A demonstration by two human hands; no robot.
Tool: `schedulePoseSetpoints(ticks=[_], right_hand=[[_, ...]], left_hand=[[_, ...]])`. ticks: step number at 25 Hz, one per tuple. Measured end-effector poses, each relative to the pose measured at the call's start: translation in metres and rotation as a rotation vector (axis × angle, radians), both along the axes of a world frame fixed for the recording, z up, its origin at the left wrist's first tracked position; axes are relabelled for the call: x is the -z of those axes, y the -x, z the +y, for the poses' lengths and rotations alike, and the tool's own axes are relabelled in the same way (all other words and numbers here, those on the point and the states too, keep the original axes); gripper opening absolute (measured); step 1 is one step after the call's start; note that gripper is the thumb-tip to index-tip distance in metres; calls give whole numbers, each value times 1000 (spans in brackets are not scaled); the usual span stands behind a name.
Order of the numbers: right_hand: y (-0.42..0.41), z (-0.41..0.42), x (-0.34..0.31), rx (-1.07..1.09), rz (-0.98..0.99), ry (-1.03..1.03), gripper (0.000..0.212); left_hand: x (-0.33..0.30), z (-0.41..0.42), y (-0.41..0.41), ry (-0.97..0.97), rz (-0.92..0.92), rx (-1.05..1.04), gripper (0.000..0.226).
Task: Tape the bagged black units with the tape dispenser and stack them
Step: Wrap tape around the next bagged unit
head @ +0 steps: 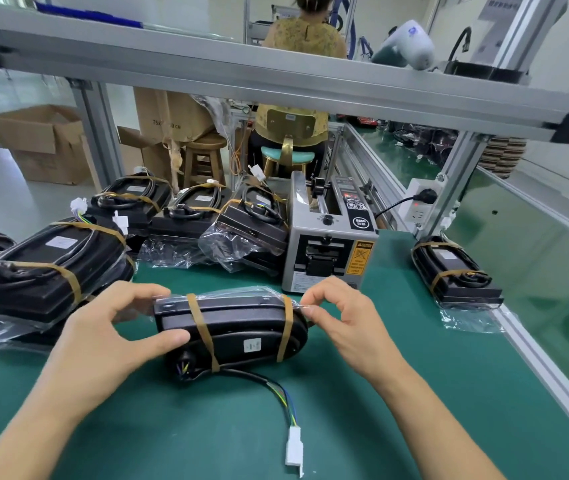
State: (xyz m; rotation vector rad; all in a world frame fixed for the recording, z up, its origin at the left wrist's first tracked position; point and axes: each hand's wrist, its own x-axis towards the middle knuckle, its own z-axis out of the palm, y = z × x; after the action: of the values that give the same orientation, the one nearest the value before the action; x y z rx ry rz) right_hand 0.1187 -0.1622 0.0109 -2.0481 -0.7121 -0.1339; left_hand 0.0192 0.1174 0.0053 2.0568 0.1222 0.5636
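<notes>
Both hands are working the black plastic unit in its clear bag [231, 327] at the middle of the green table [414, 393]: left hand [110, 327] gripping its end, right hand [342, 317] pinching the bag flap; folding it flat and tight should be helping tape from the grey tape dispenser [328, 237] seal cleanly

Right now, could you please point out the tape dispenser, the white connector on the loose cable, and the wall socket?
tape dispenser [328, 237], head view, on its grey front face.
white connector [294, 450], head view, on its plastic body.
wall socket [416, 202], head view, on its white faceplate.
</notes>
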Motion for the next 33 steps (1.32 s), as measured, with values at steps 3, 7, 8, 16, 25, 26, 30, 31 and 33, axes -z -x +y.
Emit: schedulePoseSetpoints(ticks=[3, 7, 8, 16, 25, 26, 30, 31, 33], right_hand=[[1, 6, 9, -88, 200, -119, 19], [-2, 14, 9, -98, 506, -387, 21], [-2, 15, 6, -94, 526, -427, 20], [13, 16, -53, -237, 364, -599, 12], [43, 0, -57, -142, 178, -225, 66], [44, 0, -51, -157, 165, -205, 66], [40, 13, -26, -287, 533, -467, 72], [36, 20, -20, -263, 610, -543, 69], [27, 39, -6, -215, 728, -665, 52]], left_hand=[[17, -6, -5, 220, -96, -43, 47], [31, -12, -18, 733, -150, 133, 41], [32, -12, -21, 806, -152, 141, 39], [38, -35, -30, 1351, -49, 143, 30], [20, -68, -16, 1590, 44, 123, 60], [18, -71, -12, 1603, 72, 119, 57], [17, -75, 1, 1704, 151, 65, 39], [19, -73, 4, 1731, 159, 33, 40], [20, -68, 10, 1784, 146, -43, 42]])
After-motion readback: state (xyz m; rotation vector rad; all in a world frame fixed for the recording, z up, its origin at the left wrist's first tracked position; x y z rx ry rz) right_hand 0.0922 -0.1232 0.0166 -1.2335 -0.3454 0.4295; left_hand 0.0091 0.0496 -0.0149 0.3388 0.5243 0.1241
